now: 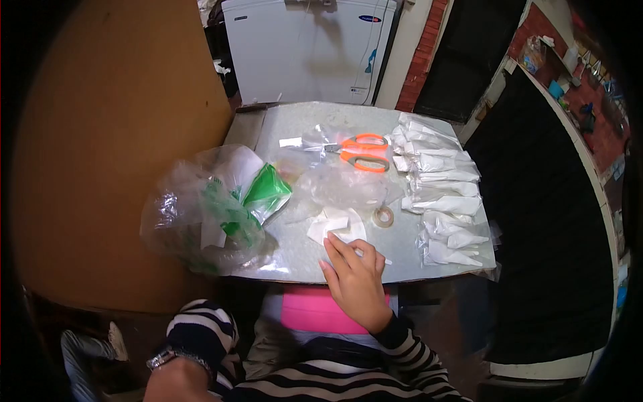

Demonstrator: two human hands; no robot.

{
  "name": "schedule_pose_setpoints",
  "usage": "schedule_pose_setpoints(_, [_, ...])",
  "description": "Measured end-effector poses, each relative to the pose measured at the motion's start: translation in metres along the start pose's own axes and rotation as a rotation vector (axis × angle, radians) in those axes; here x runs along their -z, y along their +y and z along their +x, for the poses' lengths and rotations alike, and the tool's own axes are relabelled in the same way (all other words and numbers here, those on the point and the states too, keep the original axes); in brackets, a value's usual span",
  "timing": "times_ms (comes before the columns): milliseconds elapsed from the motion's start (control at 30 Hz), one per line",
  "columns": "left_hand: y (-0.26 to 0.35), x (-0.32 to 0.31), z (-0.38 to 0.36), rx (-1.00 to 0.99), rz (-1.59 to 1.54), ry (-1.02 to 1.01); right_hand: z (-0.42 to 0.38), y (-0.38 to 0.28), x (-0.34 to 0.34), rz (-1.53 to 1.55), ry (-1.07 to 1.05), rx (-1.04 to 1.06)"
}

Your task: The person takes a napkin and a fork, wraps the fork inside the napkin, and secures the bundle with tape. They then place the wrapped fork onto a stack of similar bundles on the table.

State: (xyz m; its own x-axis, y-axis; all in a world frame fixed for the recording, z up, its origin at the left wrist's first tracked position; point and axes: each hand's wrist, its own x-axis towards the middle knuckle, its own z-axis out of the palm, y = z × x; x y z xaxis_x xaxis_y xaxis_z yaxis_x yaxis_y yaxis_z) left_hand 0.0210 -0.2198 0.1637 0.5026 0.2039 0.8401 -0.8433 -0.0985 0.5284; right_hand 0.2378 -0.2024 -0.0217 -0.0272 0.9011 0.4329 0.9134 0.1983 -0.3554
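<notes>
My right hand (358, 278) reaches over the table's near edge, its index and middle fingers stretched out onto a folded white paper napkin (337, 224). The thumb stands apart and the other fingers bend slightly. A thin white tip, too small to name, pokes out beside the hand. At the bottom left, my left hand (177, 383) is cut off by the frame below a wristwatch; its fingers are hidden. Just beyond the napkin lies crumpled clear plastic (341, 187), with a small roll of tape (384, 216) to its right. Orange-and-grey scissors (365, 153) rest farther back.
Several clear plastic packets with white contents (442, 182) line the table's right side. A large clear bag with green-and-white packaging (221, 201) sits at the left. A white chest freezer (305, 53) stands behind the table (288, 117). A brown panel (114, 147) rises at the left.
</notes>
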Motion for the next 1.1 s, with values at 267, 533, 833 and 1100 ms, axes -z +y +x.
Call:
schedule_pose_setpoints(267, [-0.012,0.012,-0.008,-0.143,-0.057,-0.137,0.001,0.0,0.001,-0.038,0.011,0.018])
schedule_pose_setpoints(533, [-0.017,0.021,0.015,-0.225,0.243,-0.217,0.001,0.001,0.001,-0.034,0.012,0.01])
schedule_pose_setpoints(833, [-0.012,0.02,0.011,-0.175,0.472,-0.16,0.002,0.0,0.003,0.02,0.002,-0.003])
schedule_pose_setpoints(1100, [0.0,-0.002,-0.013,-0.447,0.916,0.208,0.0,0.002,0.001,0.027,0.017,-0.004])
